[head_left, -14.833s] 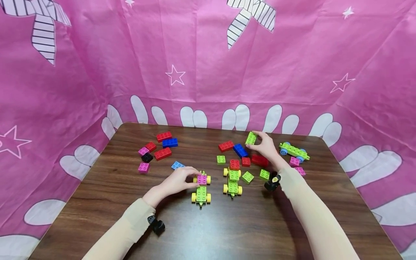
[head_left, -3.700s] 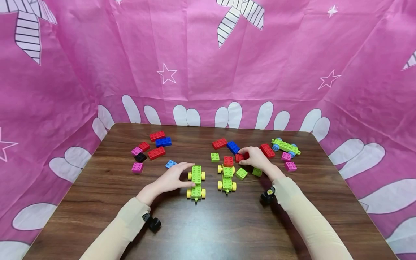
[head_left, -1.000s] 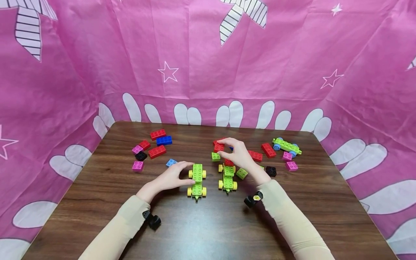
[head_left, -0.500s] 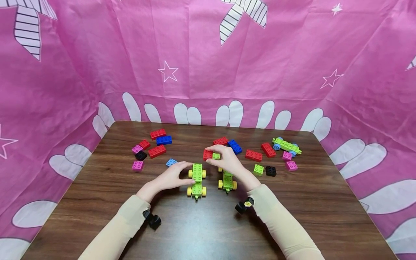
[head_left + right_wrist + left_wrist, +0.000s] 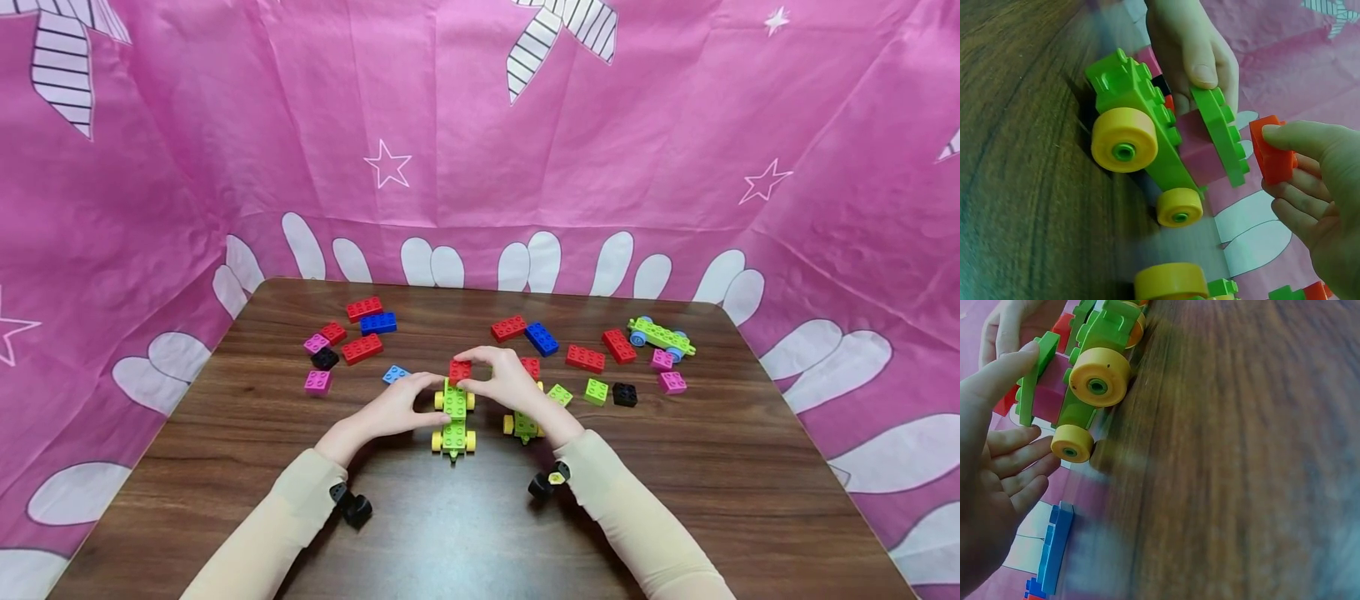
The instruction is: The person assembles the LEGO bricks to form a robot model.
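Observation:
My left hand (image 5: 397,408) pinches the ends of a long lime green brick (image 5: 1219,137) between thumb and index finger. That brick sits on a pink brick (image 5: 1199,147), which is on a green toy car base (image 5: 453,442) with yellow wheels. My right hand (image 5: 506,379) holds a small red brick (image 5: 1272,153) between thumb and fingers. The red brick is over the far end of the long green brick, with a gap between them in the right wrist view. Behind my right hand, a second yellow-wheeled car (image 5: 525,425) is partly hidden.
On the left lie red, pink, black and blue bricks, among them a long red brick (image 5: 362,349) and a light blue brick (image 5: 395,374). To the right are small green bricks (image 5: 596,392), a black brick (image 5: 625,394), long red bricks (image 5: 585,358) and a blue-wheeled car base (image 5: 662,335).
The long green brick has come onto the pink brick. My right hand has picked up the small red brick and carried it left to the car. Lately my left hand has stayed put.

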The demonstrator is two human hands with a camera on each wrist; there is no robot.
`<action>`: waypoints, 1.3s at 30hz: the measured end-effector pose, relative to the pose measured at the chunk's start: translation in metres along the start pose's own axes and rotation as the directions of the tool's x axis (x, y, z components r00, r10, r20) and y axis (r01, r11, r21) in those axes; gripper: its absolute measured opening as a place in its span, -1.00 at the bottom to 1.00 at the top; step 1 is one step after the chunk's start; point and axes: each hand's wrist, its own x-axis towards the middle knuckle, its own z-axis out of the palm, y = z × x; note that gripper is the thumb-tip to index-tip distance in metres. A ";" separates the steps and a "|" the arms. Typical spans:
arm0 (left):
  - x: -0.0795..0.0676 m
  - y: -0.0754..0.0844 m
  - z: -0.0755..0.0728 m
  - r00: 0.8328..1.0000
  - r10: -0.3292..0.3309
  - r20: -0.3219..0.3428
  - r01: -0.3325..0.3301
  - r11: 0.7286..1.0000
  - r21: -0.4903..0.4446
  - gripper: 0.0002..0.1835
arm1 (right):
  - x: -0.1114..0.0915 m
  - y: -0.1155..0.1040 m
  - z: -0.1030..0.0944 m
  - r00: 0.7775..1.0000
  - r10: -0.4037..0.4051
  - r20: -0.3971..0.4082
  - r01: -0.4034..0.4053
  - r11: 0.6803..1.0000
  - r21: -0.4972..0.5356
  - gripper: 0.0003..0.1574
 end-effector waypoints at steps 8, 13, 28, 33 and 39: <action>0.001 -0.001 0.001 1.000 0.007 -0.010 -0.007 1.000 0.007 -0.32 | 0.000 0.003 0.006 0.999 -0.020 0.030 0.020 1.000 -0.022 -0.55; 0.002 0.000 0.000 1.000 -0.020 -0.007 0.020 1.000 -0.008 -0.32 | -0.001 0.005 0.008 0.999 -0.030 0.029 0.031 0.999 -0.036 -0.54; 0.002 -0.001 0.000 0.999 -0.032 0.007 0.032 0.999 -0.044 -0.32 | -0.001 0.004 0.008 0.997 -0.057 0.043 0.058 0.998 -0.006 -0.63; 0.002 -0.001 0.000 0.999 -0.032 0.014 0.033 0.998 -0.054 -0.31 | -0.001 0.002 0.008 0.998 -0.033 0.052 0.034 0.999 -0.005 -0.62; 0.003 -0.001 0.000 0.999 -0.033 0.018 0.034 0.998 -0.058 -0.32 | -0.001 0.000 0.009 0.998 0.008 0.056 -0.008 1.000 -0.006 -0.61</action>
